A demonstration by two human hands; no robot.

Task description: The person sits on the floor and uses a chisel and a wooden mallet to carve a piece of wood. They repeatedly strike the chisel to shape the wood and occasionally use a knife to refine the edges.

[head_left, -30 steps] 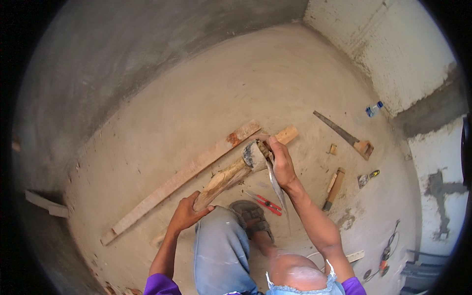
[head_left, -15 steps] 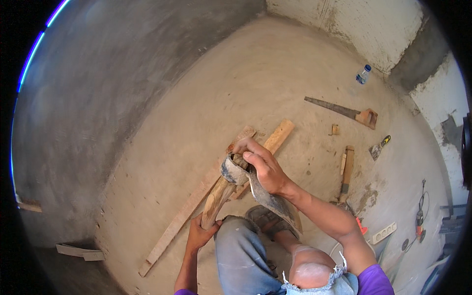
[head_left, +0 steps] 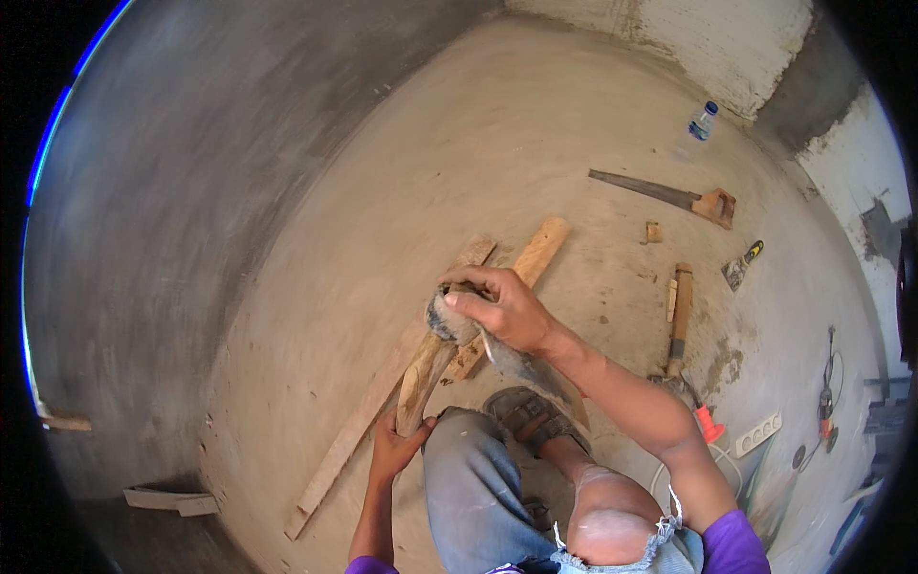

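A hoe head (head_left: 453,319) with a round metal socket sits around the upper end of a wooden handle (head_left: 418,383). My right hand (head_left: 505,308) is closed over the socket, thumb on its near side and fingers across the top. From under that hand the flat blade (head_left: 521,366) slopes down to the right, partly hidden by my forearm. My left hand (head_left: 400,446) wraps the lower end of the handle, close to my knee. Behind the hoe lie a long wooden plank (head_left: 349,452) and a shorter wooden piece (head_left: 542,251).
On the floor to the right are a handsaw (head_left: 660,189), a small wood block (head_left: 653,231), a scraper (head_left: 741,266), a wooden-handled tool (head_left: 680,306), a power strip (head_left: 757,435) and a corded tool (head_left: 825,407). A bottle (head_left: 703,121) stands near the far wall.
My right hand has moved slightly left, its fingers and thumb now lying further over the socket. My left hand keeps its grip on the handle. The whole view has shifted slightly.
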